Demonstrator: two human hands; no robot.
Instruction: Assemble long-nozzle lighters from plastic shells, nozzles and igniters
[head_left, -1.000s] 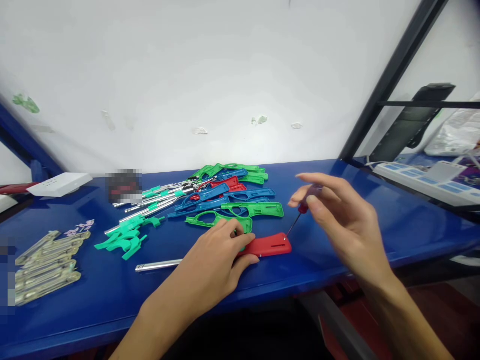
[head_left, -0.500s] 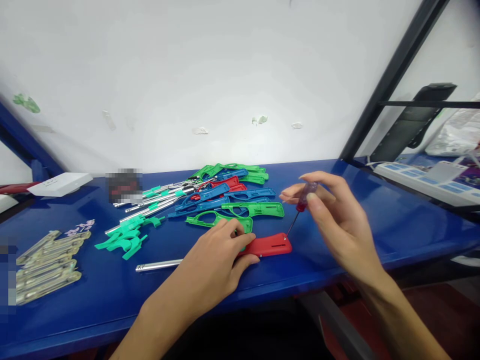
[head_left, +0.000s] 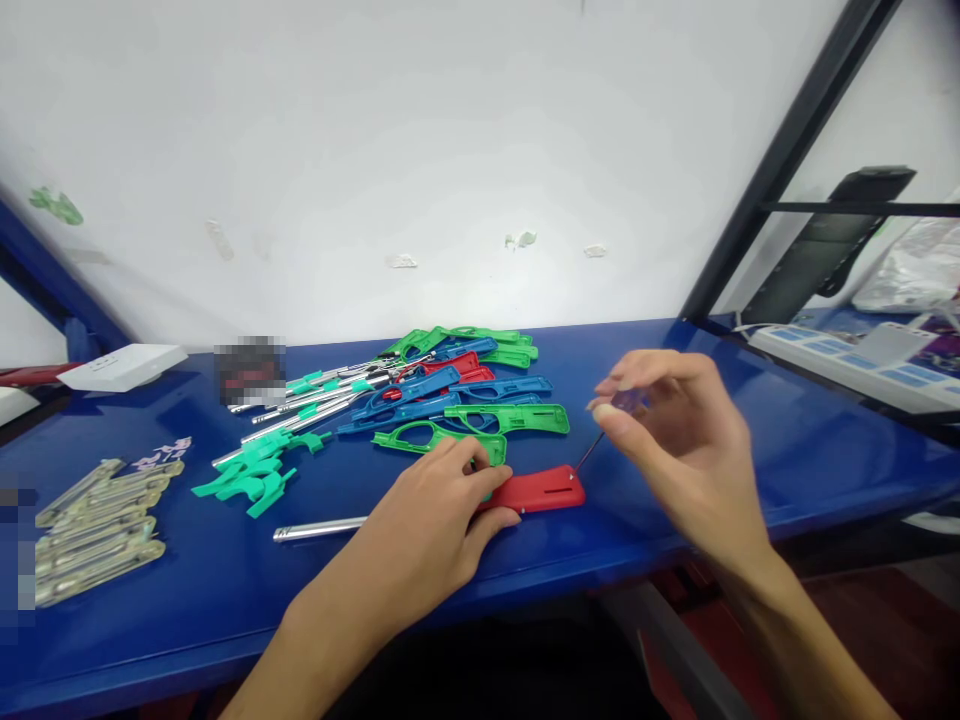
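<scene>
Handle of red plastic (head_left: 553, 487): lies sideways on shiny blue table (head_left: 750, 440), silver metal tube (head_left: 319, 529) pointing left.
Left hand (head_left: 442, 500): clamped on the handle.
Right hand (head_left: 686, 450): pinches purple see-through screwdriver (head_left: 628, 401), tip at the handle's right end, nearer this hand.

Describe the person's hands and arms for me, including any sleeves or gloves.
The left hand and right hand are bare, with no gloves, rings or watches visible. The slim forearms show no sleeves, bracelets or markings.
</scene>
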